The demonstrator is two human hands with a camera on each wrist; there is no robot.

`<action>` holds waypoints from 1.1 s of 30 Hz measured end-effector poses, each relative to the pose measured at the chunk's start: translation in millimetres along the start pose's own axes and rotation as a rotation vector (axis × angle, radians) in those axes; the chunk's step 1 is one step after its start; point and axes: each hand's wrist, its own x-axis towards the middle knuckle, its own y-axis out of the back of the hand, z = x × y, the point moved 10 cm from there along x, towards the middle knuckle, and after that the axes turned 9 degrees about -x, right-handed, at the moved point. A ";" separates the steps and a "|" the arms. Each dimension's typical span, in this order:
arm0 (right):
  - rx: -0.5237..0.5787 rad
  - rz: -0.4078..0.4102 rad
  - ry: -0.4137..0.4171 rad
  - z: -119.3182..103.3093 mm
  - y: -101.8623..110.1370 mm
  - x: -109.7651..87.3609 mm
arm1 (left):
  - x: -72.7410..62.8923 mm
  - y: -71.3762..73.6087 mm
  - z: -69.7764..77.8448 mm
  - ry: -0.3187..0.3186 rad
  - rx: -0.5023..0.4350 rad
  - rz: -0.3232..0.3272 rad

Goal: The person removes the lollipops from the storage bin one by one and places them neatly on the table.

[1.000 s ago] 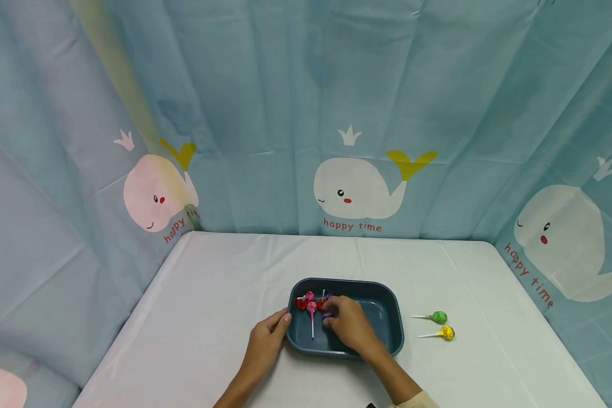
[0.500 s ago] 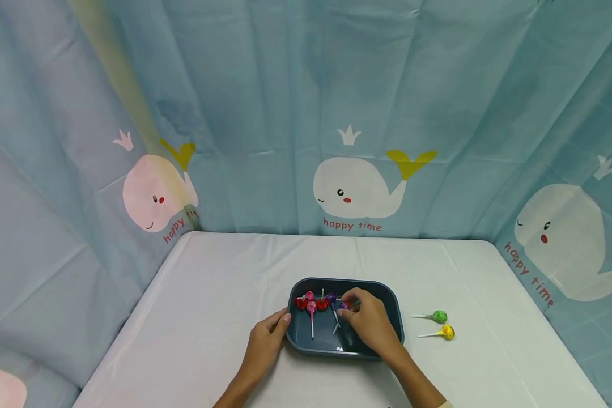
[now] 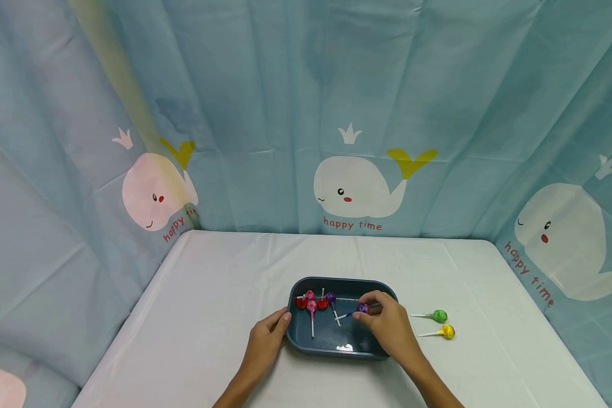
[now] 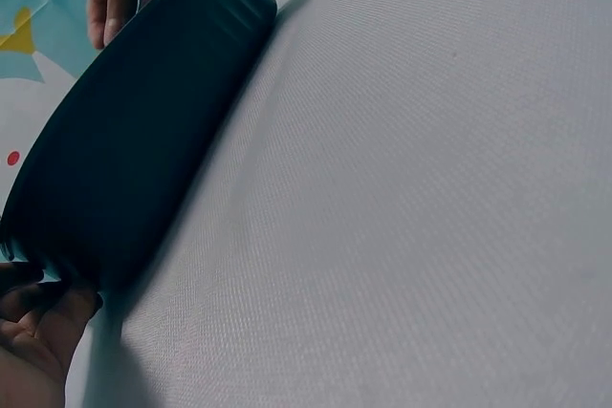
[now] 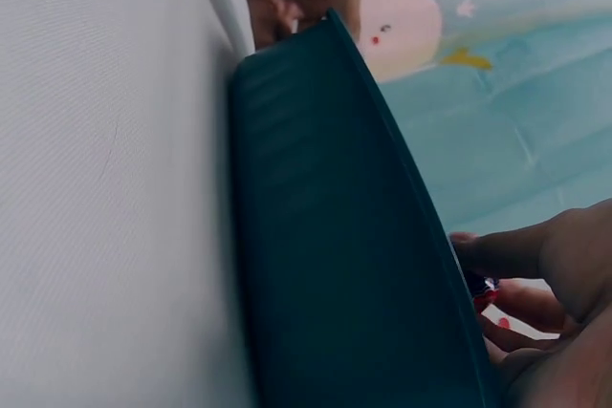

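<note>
In the head view my right hand pinches a purple lollipop between thumb and fingers, low inside the dark blue tray. Its white stick points left and crosses the stick of another purple lollipop. The right wrist view shows only part of the held candy behind the tray's rim. My left hand grips the tray's left end, thumb at the rim and fingers against the outer wall. Pink lollipops and red lollipops lie together in the tray's left part.
Right of the tray, a green lollipop and a yellow lollipop lie on the white tablecloth, sticks pointing left. A blue curtain printed with whales hangs behind and beside the table.
My right hand has moved right within the tray, away from the red lollipops, bringing the purple lollipop along. The other purple lollipop has come into full view. The left hand keeps its place.
</note>
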 end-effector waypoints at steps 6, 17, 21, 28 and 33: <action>0.019 0.049 -0.037 12.4 21.2 -6.1 | -0.2 0.8 0.8 -0.015 0.018 0.008; 0.022 0.089 -0.107 34.6 49.1 -19.7 | -0.7 -0.1 0.1 -0.006 0.006 -0.004; 0.045 0.111 -0.117 44.0 56.0 -23.5 | -0.8 0.1 -0.1 -0.009 0.009 -0.002; -0.033 0.169 -0.109 54.0 71.7 -31.5 | -0.4 -0.3 -1.6 0.004 -0.001 -0.004; 0.003 0.164 -0.172 68.1 79.6 -38.0 | 0.1 0.1 -2.8 0.009 -0.009 -0.002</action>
